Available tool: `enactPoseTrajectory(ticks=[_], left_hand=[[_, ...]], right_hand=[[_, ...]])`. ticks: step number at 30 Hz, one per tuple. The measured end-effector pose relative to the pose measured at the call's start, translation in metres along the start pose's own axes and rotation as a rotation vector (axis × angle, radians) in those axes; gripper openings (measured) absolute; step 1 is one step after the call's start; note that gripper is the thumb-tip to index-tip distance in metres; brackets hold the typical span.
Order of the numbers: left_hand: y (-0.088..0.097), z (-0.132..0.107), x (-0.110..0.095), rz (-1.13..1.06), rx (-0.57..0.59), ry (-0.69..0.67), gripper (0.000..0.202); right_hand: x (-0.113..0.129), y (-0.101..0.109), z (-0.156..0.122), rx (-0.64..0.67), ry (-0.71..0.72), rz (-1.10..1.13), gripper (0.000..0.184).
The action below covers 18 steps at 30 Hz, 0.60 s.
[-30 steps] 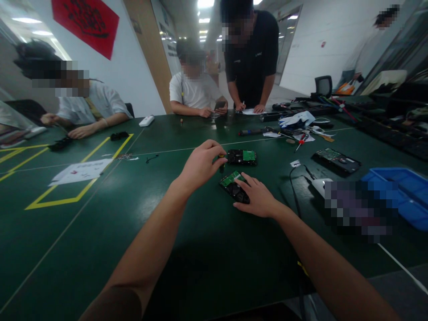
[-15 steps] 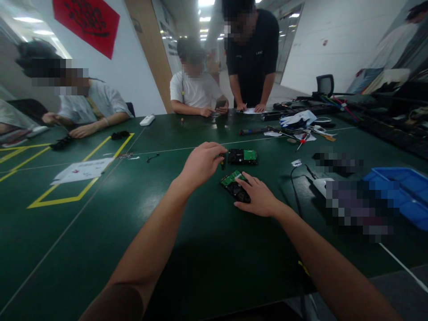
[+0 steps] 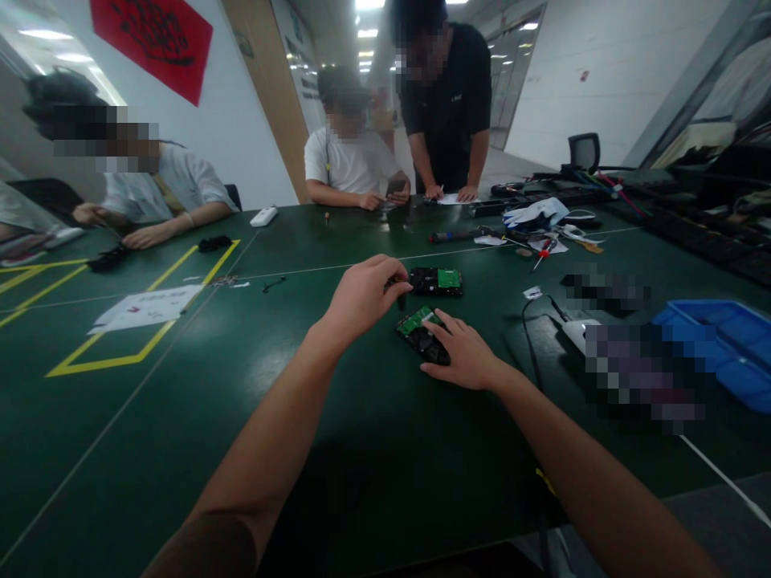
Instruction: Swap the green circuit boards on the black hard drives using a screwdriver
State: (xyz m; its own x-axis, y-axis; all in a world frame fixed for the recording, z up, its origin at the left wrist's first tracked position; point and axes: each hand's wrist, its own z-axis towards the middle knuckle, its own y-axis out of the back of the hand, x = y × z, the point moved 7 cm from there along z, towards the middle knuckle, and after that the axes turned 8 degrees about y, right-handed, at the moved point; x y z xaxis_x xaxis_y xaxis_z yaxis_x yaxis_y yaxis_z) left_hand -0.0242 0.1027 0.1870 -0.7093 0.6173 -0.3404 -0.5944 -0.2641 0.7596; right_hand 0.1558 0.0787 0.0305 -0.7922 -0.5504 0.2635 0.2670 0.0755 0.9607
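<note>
On the green table, a hard drive (image 3: 419, 323) with a green circuit board lies at a slant, board side up. My right hand (image 3: 467, 347) holds it, fingers spread over its right part and thumb at the near edge. Closed above its far left corner, my left hand (image 3: 370, 291) pinches a dark, upright screwdriver (image 3: 402, 302); its tip is too small to make out. Just beyond lies a second hard drive (image 3: 438, 281), flat and untouched, its green board at the right end.
Blue trays (image 3: 723, 345) stand at the right edge, near a black cable (image 3: 530, 353). Tools and a white-and-blue bundle (image 3: 536, 213) lie farther back. A paper sheet (image 3: 144, 309) rests at left by yellow tape. Three people are across the table.
My left fingers have turned slightly around the screwdriver, so less of it shows. My right hand and both hard drives stay in place. The standing person leans a little to the left.
</note>
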Motion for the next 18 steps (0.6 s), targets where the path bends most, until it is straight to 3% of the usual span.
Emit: enactPoseTrajectory(ticks=[7, 10, 18], left_hand=[[-0.0005, -0.0005, 0.0013, -0.044, 0.009, 0.005, 0.006], [-0.0016, -0.0003, 0.0033, -0.064, -0.002, 0.012, 0.015], [0.0006, -0.0011, -0.0008, -0.069, 0.012, -0.056, 0.012]], right_hand=[[0.0001, 0.0009, -0.0004, 0.002, 0.001, 0.004, 0.094], [0.0004, 0.0004, 0.0000, 0.001, 0.007, 0.000, 0.093], [-0.0009, -0.0011, 0.0000, 0.003, 0.003, 0.021, 0.094]])
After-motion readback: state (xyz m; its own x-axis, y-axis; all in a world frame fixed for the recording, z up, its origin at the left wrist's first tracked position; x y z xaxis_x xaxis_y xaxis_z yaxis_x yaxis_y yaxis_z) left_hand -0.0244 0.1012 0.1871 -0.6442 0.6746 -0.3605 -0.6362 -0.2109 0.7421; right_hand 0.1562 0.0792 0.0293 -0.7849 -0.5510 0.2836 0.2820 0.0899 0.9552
